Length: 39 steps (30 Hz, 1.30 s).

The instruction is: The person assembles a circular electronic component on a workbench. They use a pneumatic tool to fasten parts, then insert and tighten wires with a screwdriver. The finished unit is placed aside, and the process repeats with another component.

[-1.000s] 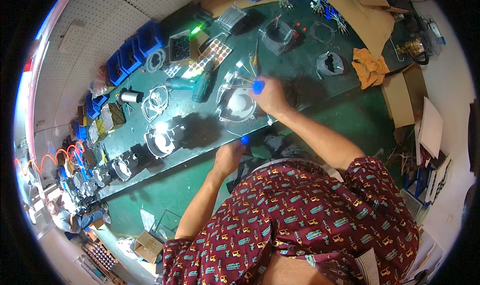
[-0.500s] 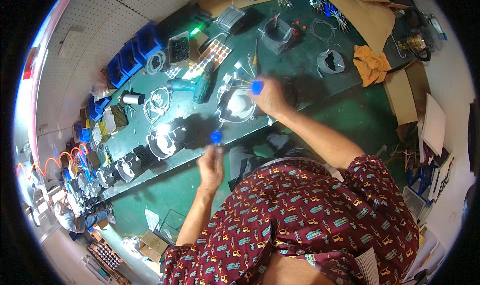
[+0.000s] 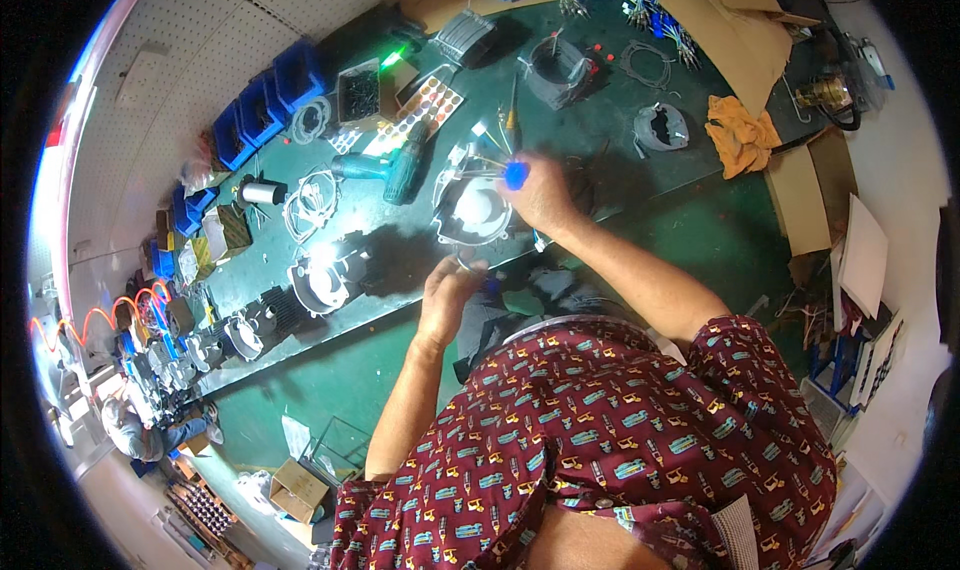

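Note:
My right hand [image 3: 540, 192] is closed round a blue rounded part [image 3: 516, 176] with several pale wires fanning out from it. It is held over the right rim of a round grey metal housing [image 3: 472, 212] with a bright white centre, lying at the bench's near edge. My left hand [image 3: 452, 295] is closed just below that housing, in front of the edge. A small blue end [image 3: 491, 284] shows at its right side; the rest of that piece is hidden by the fingers. A teal power drill [image 3: 400, 168] lies left of the housing, and a yellow-handled screwdriver [image 3: 512, 130] beyond my right hand.
More grey housings [image 3: 322, 282] line the near edge to the left. Blue bins [image 3: 262, 110], a sticker sheet [image 3: 432, 108] and coiled cable [image 3: 312, 206] lie farther back. An orange cloth [image 3: 742, 135] and cardboard [image 3: 725, 30] are at right. A person [image 3: 135, 430] sits far left.
My left hand has moved right and up toward the housing. The blue end that stood above its fingers now shows at its right side. My right hand stays nearly in place.

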### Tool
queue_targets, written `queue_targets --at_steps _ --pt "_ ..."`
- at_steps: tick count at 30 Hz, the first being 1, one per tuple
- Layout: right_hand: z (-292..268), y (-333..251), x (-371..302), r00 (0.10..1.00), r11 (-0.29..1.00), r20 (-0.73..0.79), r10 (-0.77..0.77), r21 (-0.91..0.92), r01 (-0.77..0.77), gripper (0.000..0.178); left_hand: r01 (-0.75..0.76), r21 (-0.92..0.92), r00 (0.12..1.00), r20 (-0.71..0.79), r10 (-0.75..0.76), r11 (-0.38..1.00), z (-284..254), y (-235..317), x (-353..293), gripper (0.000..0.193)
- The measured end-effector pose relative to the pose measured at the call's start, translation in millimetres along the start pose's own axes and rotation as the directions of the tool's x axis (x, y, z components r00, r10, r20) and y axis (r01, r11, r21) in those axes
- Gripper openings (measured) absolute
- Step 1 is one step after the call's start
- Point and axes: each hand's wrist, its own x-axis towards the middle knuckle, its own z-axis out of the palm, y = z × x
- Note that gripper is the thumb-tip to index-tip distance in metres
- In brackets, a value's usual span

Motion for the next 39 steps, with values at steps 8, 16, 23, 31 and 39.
queue_targets --at_steps 8,16,23,31,39 --pt "-2 -3 0 0.999 1.0 0.039 0.026 -0.007 -0.026 0.023 -0.14 0.104 0.935 -0.313 0.166 0.985 3 -2 16 0.018" --pt "-6 -10 4 0.998 1.0 0.055 0.008 -0.027 -0.006 0.022 -0.21 0.896 0.809 -0.066 0.584 0.391 -4 7 20 0.018" --pt "-4 -6 4 0.999 0.998 0.045 -0.023 -0.049 0.025 0.021 -0.325 0.731 0.805 -0.119 0.581 0.6 -9 -5 30 0.014" --pt "-4 -3 5 0.998 0.999 0.061 -0.018 -0.05 0.021 0.02 0.005 -0.187 0.999 -0.031 -0.011 0.982 -7 16 30 0.024" --pt "0 5 27 0.997 0.996 -0.015 0.071 -0.056 -0.072 0.018 -0.354 0.508 0.834 -0.208 0.51 0.785 -5 11 22 0.02"
